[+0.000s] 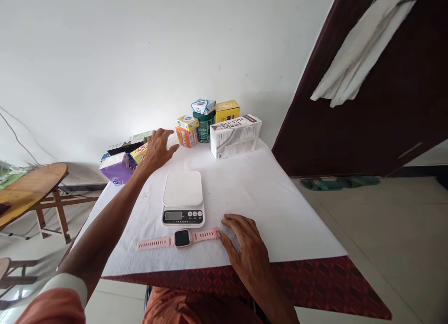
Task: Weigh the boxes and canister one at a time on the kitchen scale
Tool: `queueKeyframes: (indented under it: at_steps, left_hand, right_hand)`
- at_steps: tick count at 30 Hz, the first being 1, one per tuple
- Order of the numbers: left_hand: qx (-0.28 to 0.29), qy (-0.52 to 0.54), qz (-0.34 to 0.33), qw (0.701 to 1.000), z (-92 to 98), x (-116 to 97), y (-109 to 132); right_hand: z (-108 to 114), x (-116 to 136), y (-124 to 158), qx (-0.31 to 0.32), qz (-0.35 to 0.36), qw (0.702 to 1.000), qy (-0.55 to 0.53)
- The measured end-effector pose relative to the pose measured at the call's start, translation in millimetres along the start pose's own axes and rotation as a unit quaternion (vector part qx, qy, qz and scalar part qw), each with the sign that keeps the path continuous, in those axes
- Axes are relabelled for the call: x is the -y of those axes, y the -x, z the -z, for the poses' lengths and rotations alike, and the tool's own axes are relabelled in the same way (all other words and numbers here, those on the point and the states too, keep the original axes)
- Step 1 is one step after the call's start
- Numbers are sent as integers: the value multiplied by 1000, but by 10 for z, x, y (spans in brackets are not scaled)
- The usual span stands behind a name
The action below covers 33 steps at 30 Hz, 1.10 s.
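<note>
Pink watch lies face up on the near part of the white cloth, its strap stretched out left and right; just beyond it sits a white digital scale, display and buttons along its near edge; the right hand has its fingers loosely bent and parted, thumb tip at the strap's right end, though I cannot tell whether it presses there; the left hand extends toward the far side, fingers spread and unclenched, a partly hidden yellow box just left of it and an orange box to its right; a green tub stands farther right, then a white carton reading "Super Meal".
</note>
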<state>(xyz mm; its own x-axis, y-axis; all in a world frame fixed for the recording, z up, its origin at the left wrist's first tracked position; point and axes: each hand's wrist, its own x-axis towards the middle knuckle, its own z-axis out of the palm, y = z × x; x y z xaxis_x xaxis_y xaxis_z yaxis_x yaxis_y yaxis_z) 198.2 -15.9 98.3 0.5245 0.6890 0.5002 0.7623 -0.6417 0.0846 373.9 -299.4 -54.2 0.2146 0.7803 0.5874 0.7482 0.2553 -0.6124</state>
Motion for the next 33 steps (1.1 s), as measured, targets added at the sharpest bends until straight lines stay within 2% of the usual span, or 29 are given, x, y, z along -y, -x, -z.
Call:
queueKeyframes:
  at_steps: [7,12,15,22,28,33]
  left_hand:
    - [60,144,-74,985,-459,-450,-357]
    - [74,242,-52,966,-833,-781,-698]
    - [67,255,-14,965,-974,-920,-825]
    - [8,230,22,973,-1036,-1029,-854]
    - [69,317,45,945,-987,-1054,-915]
    - [106,314,96,938,-897,-1102,-864]
  right_hand:
    - [7,4,0,-7,-8,1000,-14]
    - [40,22,-13,0,-5,1000,-14]
    - [58,31,-17,0,-3,1000,-23]
    - [54,24,-6,-5,4,999,-36]
    - [47,38,-15,-8,4,1000,-25]
    - [59,51,-26,-6,2,1000,-16]
